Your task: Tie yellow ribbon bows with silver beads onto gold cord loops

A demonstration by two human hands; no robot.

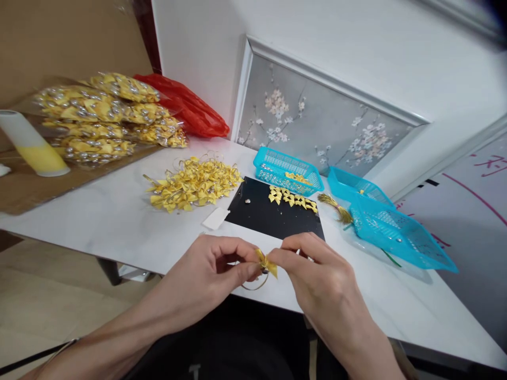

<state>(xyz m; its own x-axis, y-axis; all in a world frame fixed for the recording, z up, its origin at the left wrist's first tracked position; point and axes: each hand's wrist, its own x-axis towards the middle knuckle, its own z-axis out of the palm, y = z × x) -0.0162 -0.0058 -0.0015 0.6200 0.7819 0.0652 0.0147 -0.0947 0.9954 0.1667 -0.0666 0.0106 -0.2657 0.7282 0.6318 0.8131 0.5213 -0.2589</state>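
I count my two hands (217,269), one yellow ribbon bow (273,269) in them, three blue plastic baskets (412,240), one black mat (261,219) with one silver bead (247,201), one red plastic bag (186,111), one gold tie bundle (336,207) and one white card (216,218); the heaped bows (194,184) are too tangled to number.

Two hands are recorded, the left hand (227,264) and the right hand (320,269), both bare and slender-fingered. The left forearm (130,319) is seen uncovered to the frame's edge, long and tapering toward the wrist; a shaded line is noted along its length. The right forearm (366,338) is likewise uncovered and is cut off by the lower edge. Below, a black garment (233,343) is observed, matt and plain over most of its surface. A small grey mark (194,371) is noted on it; its shape cannot be fully read.
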